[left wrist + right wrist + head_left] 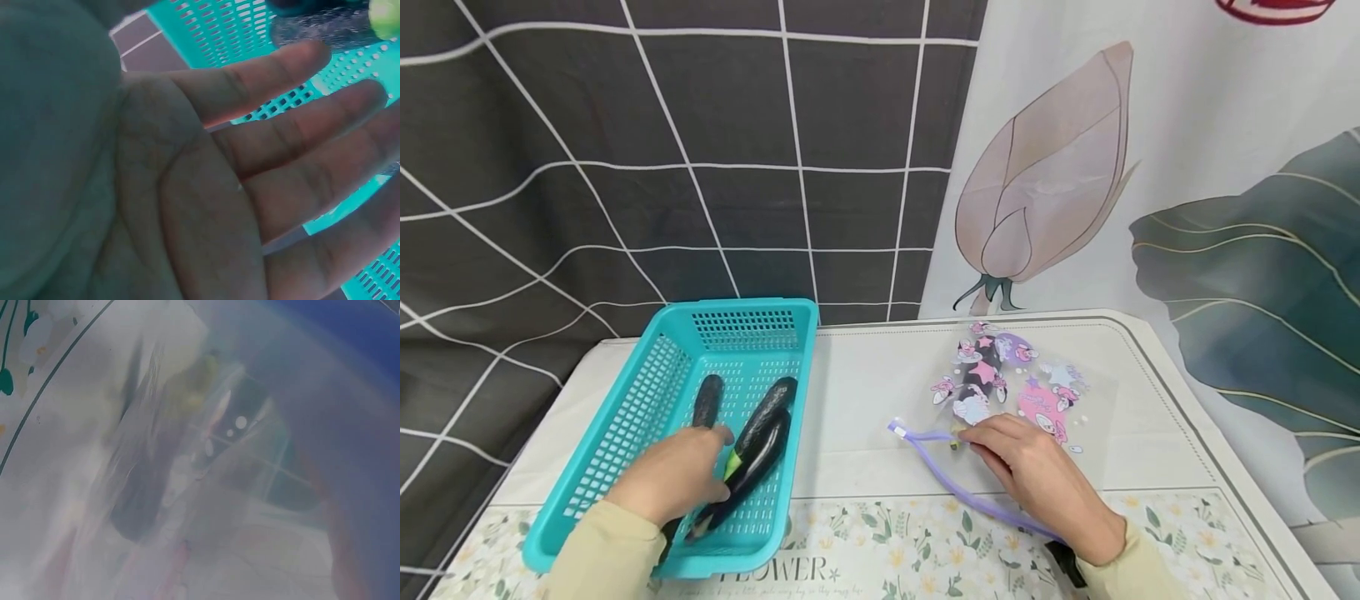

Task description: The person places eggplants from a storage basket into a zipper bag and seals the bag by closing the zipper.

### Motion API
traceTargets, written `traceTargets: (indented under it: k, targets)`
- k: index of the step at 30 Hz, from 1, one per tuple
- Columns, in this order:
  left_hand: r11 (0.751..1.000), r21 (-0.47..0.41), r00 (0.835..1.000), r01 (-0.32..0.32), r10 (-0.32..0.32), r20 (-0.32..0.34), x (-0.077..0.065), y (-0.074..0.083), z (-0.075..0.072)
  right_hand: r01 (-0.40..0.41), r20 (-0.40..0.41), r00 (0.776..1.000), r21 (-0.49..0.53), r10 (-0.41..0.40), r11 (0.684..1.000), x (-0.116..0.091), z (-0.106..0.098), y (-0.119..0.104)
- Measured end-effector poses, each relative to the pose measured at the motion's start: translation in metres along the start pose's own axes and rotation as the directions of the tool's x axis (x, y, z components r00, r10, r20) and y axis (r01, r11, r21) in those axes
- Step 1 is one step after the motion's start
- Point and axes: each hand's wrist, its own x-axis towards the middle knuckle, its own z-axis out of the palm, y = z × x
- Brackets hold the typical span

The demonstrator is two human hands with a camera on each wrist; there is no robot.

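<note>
My left hand (670, 471) reaches into a turquoise basket (808, 333), above a dark, cucumber-like vegetable (707, 396) that it partly hides. In the left wrist view its fingers (281, 134) stretch out, apart. Right of it lie a bumpy dark vegetable (769, 412) with a light green end and a glossy eggplant (760, 462). My right hand (1037, 467) pinches the mouth of a clear zip bag (1097, 400) by its purple zip strip (936, 467). Inside the bag lies another dark vegetable (983, 367) with a yellow-green end, blurred through the plastic in the right wrist view.
The white table cover (865, 383) has a flowered band (917, 542) along the front. Behind the table hang a dark checked cloth (857, 208) and a pale curtain (1075, 275) printed with a bud and leaves. A white slider (897, 429) sits at the strip's left end.
</note>
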Motion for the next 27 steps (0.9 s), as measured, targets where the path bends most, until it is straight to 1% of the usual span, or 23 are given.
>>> traceTargets:
  k: [3,12,18,24,27]
  targets:
    - [1.0,-0.013,0.999,0.006,-0.005,0.035,0.002,-0.002,0.002,0.0,0.002,1.0,-0.001,0.0,1.0,0.0,0.0,0.0]
    - [0.999,-0.011,0.996,0.03,-0.029,0.087,0.009,-0.009,0.005,0.001,0.005,1.0,0.005,-0.001,1.0,0.0,0.001,0.001]
    - [1.0,0.007,0.994,0.017,-0.017,0.111,0.013,-0.013,0.007,0.005,0.002,1.0,0.007,-0.005,1.0,0.0,0.002,0.001]
    - [1.0,0.002,0.993,-0.009,0.008,0.12,0.015,-0.014,0.008,0.003,0.001,1.0,0.006,-0.003,1.0,0.0,0.002,0.0]
    - [1.0,-0.002,0.991,-0.009,0.009,0.131,0.015,-0.014,0.008,0.002,0.002,1.0,0.009,-0.002,1.0,0.0,0.002,0.0]
